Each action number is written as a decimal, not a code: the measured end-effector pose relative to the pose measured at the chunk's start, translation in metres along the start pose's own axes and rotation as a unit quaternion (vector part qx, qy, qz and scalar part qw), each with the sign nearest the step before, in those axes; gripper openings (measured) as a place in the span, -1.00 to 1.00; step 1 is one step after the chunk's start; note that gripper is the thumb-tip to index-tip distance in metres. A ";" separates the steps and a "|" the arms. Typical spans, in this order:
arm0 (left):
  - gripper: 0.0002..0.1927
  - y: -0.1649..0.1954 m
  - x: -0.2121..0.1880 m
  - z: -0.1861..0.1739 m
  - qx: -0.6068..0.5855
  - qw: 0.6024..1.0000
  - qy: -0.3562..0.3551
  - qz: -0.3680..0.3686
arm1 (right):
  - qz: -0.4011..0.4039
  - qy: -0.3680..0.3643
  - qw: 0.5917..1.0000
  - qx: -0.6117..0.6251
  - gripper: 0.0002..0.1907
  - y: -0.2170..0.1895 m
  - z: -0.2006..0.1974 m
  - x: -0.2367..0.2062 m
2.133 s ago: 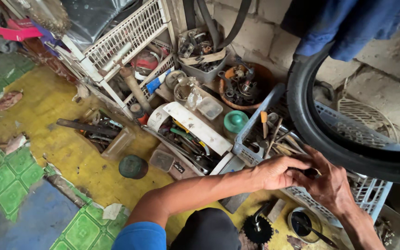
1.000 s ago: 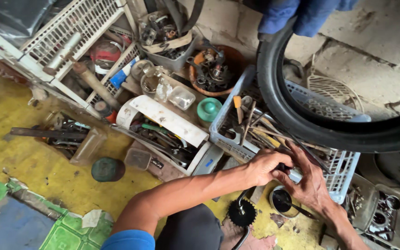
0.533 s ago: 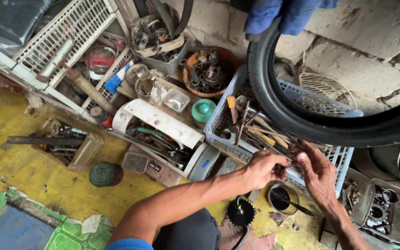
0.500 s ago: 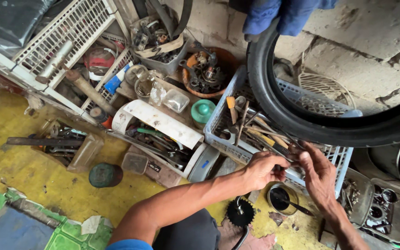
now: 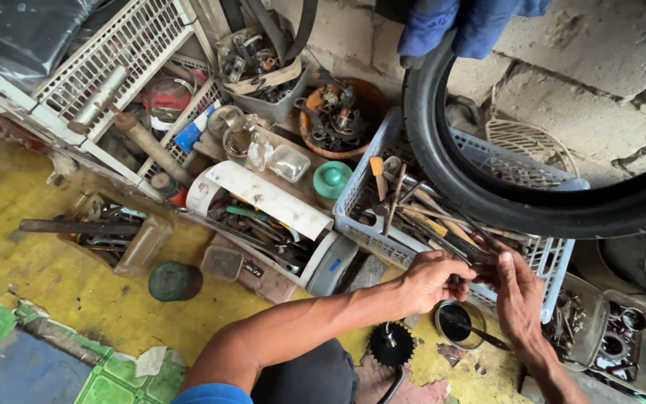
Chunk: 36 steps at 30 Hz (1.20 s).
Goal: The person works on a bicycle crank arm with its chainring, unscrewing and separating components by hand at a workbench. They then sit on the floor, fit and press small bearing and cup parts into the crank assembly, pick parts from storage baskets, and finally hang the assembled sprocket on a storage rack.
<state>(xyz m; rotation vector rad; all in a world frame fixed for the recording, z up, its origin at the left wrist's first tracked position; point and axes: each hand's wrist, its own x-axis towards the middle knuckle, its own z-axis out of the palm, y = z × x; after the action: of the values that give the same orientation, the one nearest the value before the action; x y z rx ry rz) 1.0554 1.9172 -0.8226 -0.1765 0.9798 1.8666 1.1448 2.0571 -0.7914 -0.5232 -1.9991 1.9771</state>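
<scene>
With my left hand (image 5: pixel 431 278) and right hand (image 5: pixel 519 293) pinched around what seems a small dark part over the blue crate (image 5: pixel 383 161) edge, a slip could drop it among the tools.

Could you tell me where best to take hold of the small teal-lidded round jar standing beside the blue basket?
Probably by the domed lid of the teal-lidded round jar, from straight above. It stands upright with its top free, while the pale blue slatted plastic basket crowds its right and the white curved tool tray its left, leaving little room for fingers at its sides.
</scene>
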 end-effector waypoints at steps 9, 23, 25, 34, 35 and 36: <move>-0.80 -0.008 -0.002 -0.009 0.049 0.999 -0.008 -0.015 | -0.024 0.025 0.994 -0.105 -0.50 0.035 0.001 -0.010; -0.86 -0.018 -0.005 -0.012 0.076 0.993 -0.077 -0.036 | -0.041 0.014 0.988 -0.150 -0.55 0.052 -0.003 -0.024; -0.84 -0.014 -0.008 -0.010 0.071 0.995 -0.059 -0.033 | -0.046 0.016 0.986 -0.160 -0.54 0.044 0.000 -0.028; -0.84 -0.005 -0.021 -0.005 0.061 0.997 -0.049 -0.007 | -0.028 0.013 0.988 -0.151 -0.53 0.029 0.011 -0.033; -0.84 -0.004 -0.021 -0.004 0.065 0.997 -0.045 -0.008 | -0.020 0.017 0.989 -0.147 -0.53 0.030 0.011 -0.032; -0.83 -0.003 -0.022 -0.003 0.065 0.997 -0.048 -0.008 | -0.013 0.021 0.989 -0.145 -0.53 0.031 0.010 -0.032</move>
<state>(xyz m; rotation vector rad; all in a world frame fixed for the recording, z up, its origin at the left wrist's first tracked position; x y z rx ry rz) 1.0681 1.9005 -0.8155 -0.0168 1.0260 1.7748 1.1705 2.0341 -0.8208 -0.5931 -2.2673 1.6540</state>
